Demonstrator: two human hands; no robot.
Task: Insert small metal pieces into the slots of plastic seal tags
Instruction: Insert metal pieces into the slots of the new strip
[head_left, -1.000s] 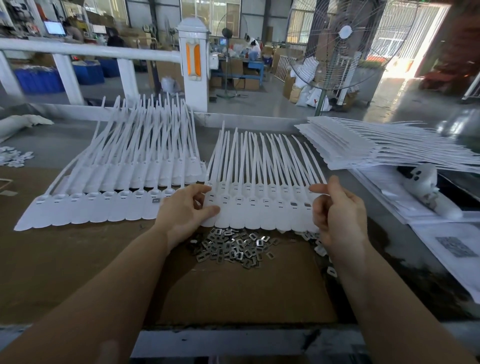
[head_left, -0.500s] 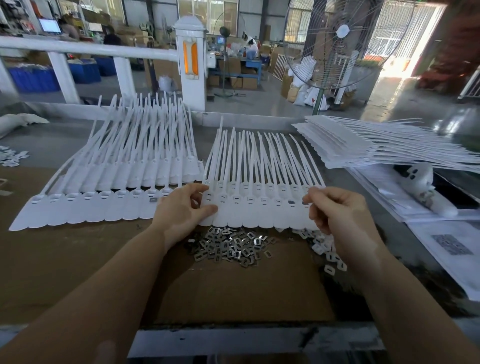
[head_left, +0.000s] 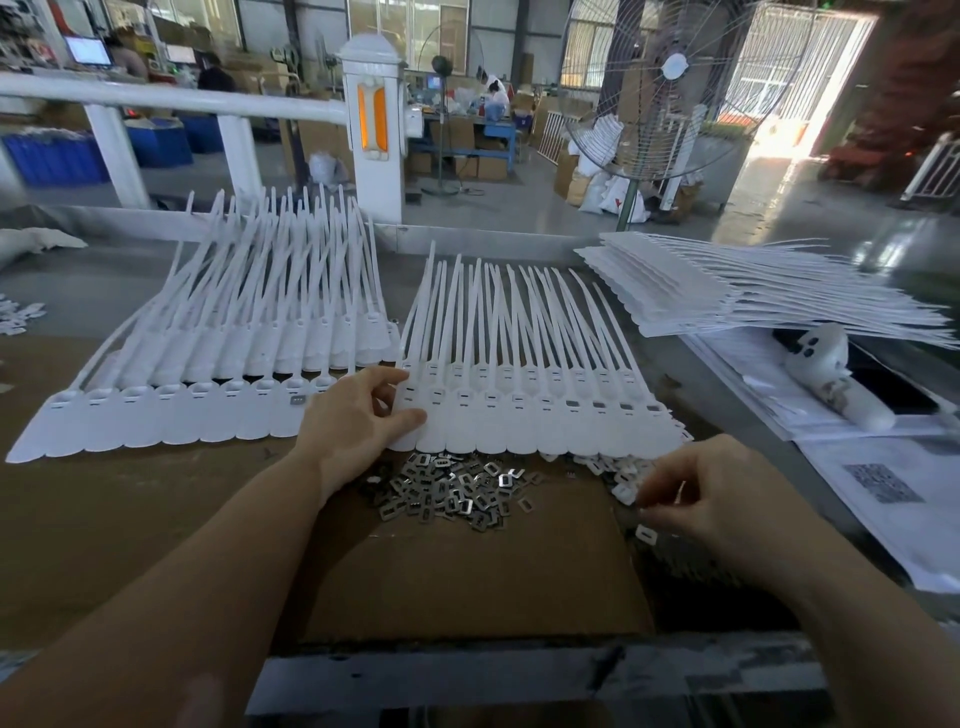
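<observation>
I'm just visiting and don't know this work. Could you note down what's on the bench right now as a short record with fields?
Workplace: cardboard sheet on a bench
Middle row of tags: white, side by side, tails pointing away from the person
Left row of tags: same kind, overlapped by more tags behind
Stack of tags: far right
Metal pieces: loose pile just in front of the middle row
White pieces: small pile right of the metal ones
Left hand: holding the left end of the middle row
Right hand: fingers curled at the white pieces; grip unclear
</observation>
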